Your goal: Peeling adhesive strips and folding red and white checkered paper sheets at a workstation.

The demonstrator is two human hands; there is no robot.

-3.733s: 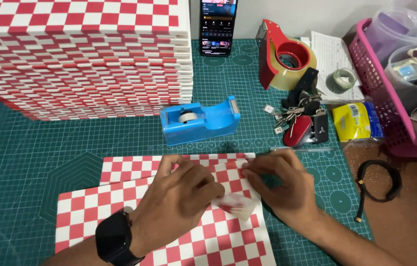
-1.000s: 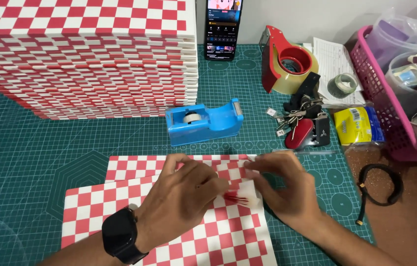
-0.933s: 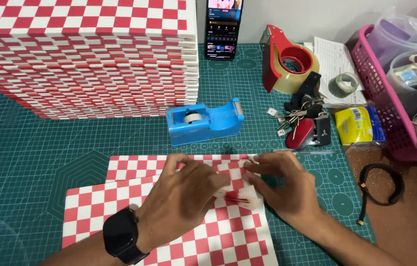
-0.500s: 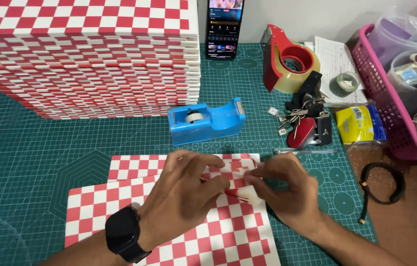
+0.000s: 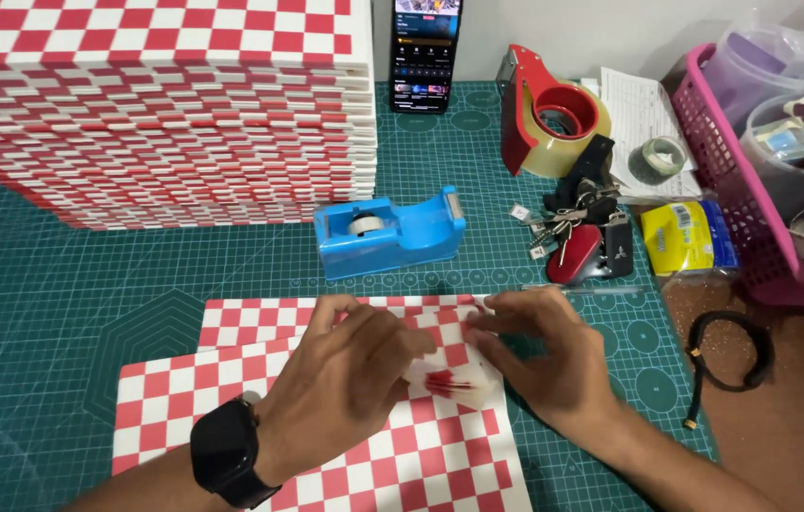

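My left hand (image 5: pixel 354 379), with a black watch on its wrist, and my right hand (image 5: pixel 544 356) meet over a flat red-and-white checkered sheet (image 5: pixel 402 455) on the green cutting mat. Between their fingertips both pinch a small white packet with red marks (image 5: pixel 449 384), held just above the sheet. A second checkered sheet (image 5: pixel 259 318) lies underneath, sticking out toward the back. A blue tape dispenser (image 5: pixel 388 230) stands a little beyond my hands.
A tall stack of checkered sheets (image 5: pixel 155 114) fills the back left. A phone (image 5: pixel 427 52) leans against the wall. A red packing-tape gun (image 5: pixel 549 114), keys (image 5: pixel 577 232), a yellow packet (image 5: pixel 686 237), a pink basket (image 5: pixel 753 161) and a black band (image 5: pixel 729 351) crowd the right.
Both hands stay over the sheet with the small packet; fingers have shifted slightly, and the view has tilted a little so the objects sit lower in frame.
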